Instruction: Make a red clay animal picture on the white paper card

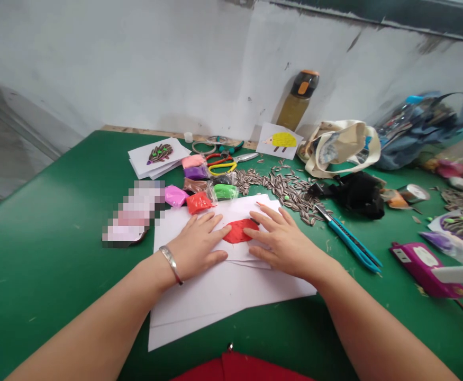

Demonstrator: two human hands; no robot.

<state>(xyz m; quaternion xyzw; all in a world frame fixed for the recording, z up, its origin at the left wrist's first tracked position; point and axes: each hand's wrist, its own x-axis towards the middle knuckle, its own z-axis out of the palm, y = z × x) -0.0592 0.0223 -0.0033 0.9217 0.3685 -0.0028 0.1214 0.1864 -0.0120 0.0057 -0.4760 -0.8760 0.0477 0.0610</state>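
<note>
A flat red clay shape lies on a small white sheet, on top of larger white paper. My left hand rests palm down at its left, fingers spread, with a fingertip at the shape's left edge; a silver bracelet circles the wrist. On the right side, my right hand lies with fingers apart, one fingertip on the red clay. Neither hand grips anything. Just beyond the left fingers is a red clay packet, with pink and green packets near it.
Sunflower seeds are scattered behind the paper. A blue cutter and magenta power strip lie right. Scissors, a bottle, a hedgehog picture and a cloth bag are farther back. A blurred-out object lies left.
</note>
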